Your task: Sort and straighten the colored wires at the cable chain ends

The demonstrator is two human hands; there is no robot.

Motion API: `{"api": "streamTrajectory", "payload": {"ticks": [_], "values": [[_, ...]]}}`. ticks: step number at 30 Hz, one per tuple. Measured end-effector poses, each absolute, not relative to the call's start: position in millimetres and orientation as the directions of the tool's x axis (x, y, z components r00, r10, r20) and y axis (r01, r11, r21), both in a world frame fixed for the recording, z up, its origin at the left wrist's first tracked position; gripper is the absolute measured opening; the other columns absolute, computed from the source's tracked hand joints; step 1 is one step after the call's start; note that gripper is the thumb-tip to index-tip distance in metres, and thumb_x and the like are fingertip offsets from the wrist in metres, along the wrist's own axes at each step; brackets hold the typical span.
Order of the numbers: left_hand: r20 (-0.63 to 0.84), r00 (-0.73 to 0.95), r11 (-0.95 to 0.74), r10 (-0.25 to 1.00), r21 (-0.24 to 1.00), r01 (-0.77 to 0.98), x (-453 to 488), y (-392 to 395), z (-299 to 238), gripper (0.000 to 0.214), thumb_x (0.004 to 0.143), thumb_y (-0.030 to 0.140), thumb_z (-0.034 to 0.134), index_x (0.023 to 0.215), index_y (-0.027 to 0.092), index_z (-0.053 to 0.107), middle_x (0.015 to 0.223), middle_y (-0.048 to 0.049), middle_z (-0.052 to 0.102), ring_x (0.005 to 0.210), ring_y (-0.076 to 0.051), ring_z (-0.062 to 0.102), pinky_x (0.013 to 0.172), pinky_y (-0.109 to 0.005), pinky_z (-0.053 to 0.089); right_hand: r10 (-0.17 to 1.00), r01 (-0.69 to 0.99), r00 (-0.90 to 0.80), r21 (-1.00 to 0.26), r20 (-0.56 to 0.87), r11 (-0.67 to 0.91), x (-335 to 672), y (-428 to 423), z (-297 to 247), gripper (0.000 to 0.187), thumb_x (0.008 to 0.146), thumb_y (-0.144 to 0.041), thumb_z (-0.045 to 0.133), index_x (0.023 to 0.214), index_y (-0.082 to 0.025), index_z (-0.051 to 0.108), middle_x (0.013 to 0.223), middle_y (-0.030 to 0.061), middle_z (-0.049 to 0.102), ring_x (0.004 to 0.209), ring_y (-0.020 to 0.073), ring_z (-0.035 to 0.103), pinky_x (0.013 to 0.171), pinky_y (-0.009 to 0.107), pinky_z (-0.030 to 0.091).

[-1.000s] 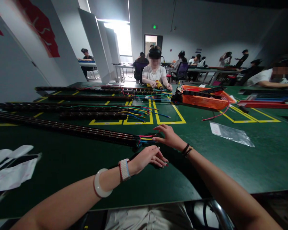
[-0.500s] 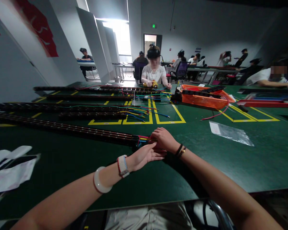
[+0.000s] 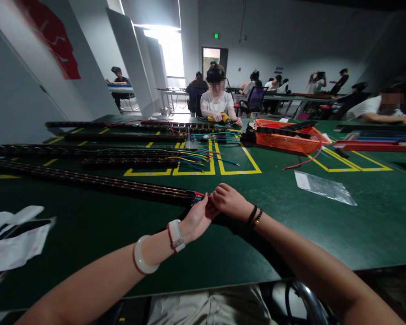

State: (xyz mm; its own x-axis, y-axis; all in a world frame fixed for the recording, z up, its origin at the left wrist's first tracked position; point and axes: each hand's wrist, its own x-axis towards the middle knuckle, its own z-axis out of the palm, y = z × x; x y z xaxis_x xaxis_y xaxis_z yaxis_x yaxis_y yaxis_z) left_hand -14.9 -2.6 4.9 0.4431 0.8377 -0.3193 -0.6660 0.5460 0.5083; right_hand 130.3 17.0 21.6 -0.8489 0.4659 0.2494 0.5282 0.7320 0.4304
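Observation:
Coloured wires (image 3: 199,195), red, yellow and blue among them, come out of the right end of a long black cable chain (image 3: 131,181) lying on the green table. My left hand (image 3: 199,217) is closed around these wires from below, its thumb on top. Right beside it, my right hand (image 3: 230,200) has its fingers curled in on the same wires and touches the left fingertips. The wire ends are hidden inside both hands.
More cable chains (image 3: 128,162) with loose wires lie behind. An orange basket (image 3: 280,141) stands at the back right, near a clear plastic bag (image 3: 325,187). White papers (image 3: 16,243) lie at left. Across the table a person (image 3: 217,101) holds a yellow power drill (image 3: 224,118).
My left hand has gone from flat with outstretched fingers to closed on the wires. My right hand has shifted slightly left and down. The person opposite moved the drill a little right.

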Motion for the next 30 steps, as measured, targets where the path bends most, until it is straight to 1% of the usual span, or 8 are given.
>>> {"api": "streamTrajectory", "payload": {"ticks": [5, 9, 12, 17, 20, 23, 25, 30], "values": [[-0.309, 0.447, 0.541, 0.84, 0.551, -0.635, -14, -5, 5, 0.024, 0.093, 0.022, 0.041, 0.078, 0.016, 0.058, 0.086, -0.0033, 0.063, 0.083, -0.01, 0.06, 0.089, -0.026, 0.045, 0.478, 0.529, -0.849, 0.329, 0.226, 0.783, 136, 13, 25, 0.028, 0.093, -0.017, 0.037, 0.11, -0.007, 0.057, 0.09, 0.0121, 0.061, 0.082, 0.0213, 0.048, 0.081, 0.038, 0.038], [-0.309, 0.423, 0.521, 0.852, 0.577, -0.629, -13, -6, 3, 0.021, 0.093, 0.022, 0.042, 0.081, 0.017, 0.058, 0.091, -0.0033, 0.064, 0.086, -0.011, 0.06, 0.091, -0.027, 0.045, 0.455, 0.516, -0.852, 0.274, 0.257, 0.811, 138, 13, 24, 0.03, 0.093, -0.016, 0.037, 0.113, -0.005, 0.055, 0.091, 0.0137, 0.06, 0.085, 0.0212, 0.049, 0.081, 0.038, 0.039], [-0.297, 0.416, 0.508, 0.86, 0.583, -0.635, -12, -6, 1, 0.022, 0.093, 0.022, 0.04, 0.081, 0.017, 0.058, 0.089, -0.003, 0.065, 0.084, -0.01, 0.06, 0.091, -0.028, 0.045, 0.448, 0.519, -0.847, 0.261, 0.286, 0.814, 140, 14, 24, 0.03, 0.094, -0.019, 0.036, 0.113, -0.009, 0.057, 0.095, 0.0128, 0.06, 0.086, 0.0202, 0.05, 0.081, 0.036, 0.038], [-0.261, 0.43, 0.494, 0.864, 0.602, -0.628, -12, -8, 5, 0.027, 0.094, 0.025, 0.039, 0.081, 0.015, 0.06, 0.083, -0.0041, 0.066, 0.078, -0.011, 0.061, 0.093, -0.031, 0.045, 0.49, 0.584, -0.79, 0.208, 0.367, 0.785, 149, 16, 30, 0.033, 0.094, -0.036, 0.041, 0.114, -0.016, 0.058, 0.1, 0.0091, 0.061, 0.089, 0.0197, 0.05, 0.083, 0.034, 0.037], [-0.272, 0.445, 0.511, 0.853, 0.608, -0.608, -13, -9, 8, 0.028, 0.093, 0.028, 0.04, 0.082, 0.013, 0.061, 0.086, -0.0073, 0.067, 0.086, -0.014, 0.062, 0.096, -0.033, 0.044, 0.539, 0.62, -0.775, 0.232, 0.33, 0.749, 155, 18, 35, 0.031, 0.094, -0.037, 0.041, 0.098, -0.016, 0.062, 0.088, 0.008, 0.061, 0.083, 0.0192, 0.049, 0.078, 0.033, 0.036], [-0.294, 0.439, 0.52, 0.849, 0.613, -0.595, -14, -10, 10, 0.028, 0.093, 0.029, 0.041, 0.083, 0.013, 0.062, 0.088, -0.0088, 0.067, 0.091, -0.016, 0.063, 0.098, -0.034, 0.042, 0.55, 0.605, -0.795, 0.283, 0.255, 0.744, 158, 20, 38, 0.029, 0.094, -0.03, 0.041, 0.08, -0.015, 0.061, 0.077, 0.0068, 0.059, 0.075, 0.0178, 0.047, 0.072, 0.032, 0.033], [-0.295, 0.434, 0.517, 0.851, 0.615, -0.595, -15, -10, 9, 0.028, 0.093, 0.029, 0.042, 0.083, 0.013, 0.062, 0.089, -0.009, 0.068, 0.092, -0.016, 0.063, 0.099, -0.034, 0.042, 0.531, 0.577, -0.817, 0.324, 0.226, 0.75, 157, 20, 38, 0.027, 0.094, -0.025, 0.041, 0.078, -0.015, 0.06, 0.076, 0.0067, 0.058, 0.073, 0.0173, 0.046, 0.07, 0.032, 0.032], [-0.273, 0.435, 0.502, 0.858, 0.627, -0.596, -15, -9, 6, 0.026, 0.092, 0.029, 0.045, 0.084, 0.012, 0.063, 0.092, -0.0101, 0.068, 0.095, -0.017, 0.063, 0.099, -0.035, 0.043, 0.495, 0.535, -0.844, 0.393, 0.208, 0.748, 157, 19, 40, 0.024, 0.094, -0.015, 0.039, 0.085, -0.013, 0.062, 0.079, 0.0077, 0.058, 0.073, 0.0176, 0.046, 0.068, 0.033, 0.03]]}}
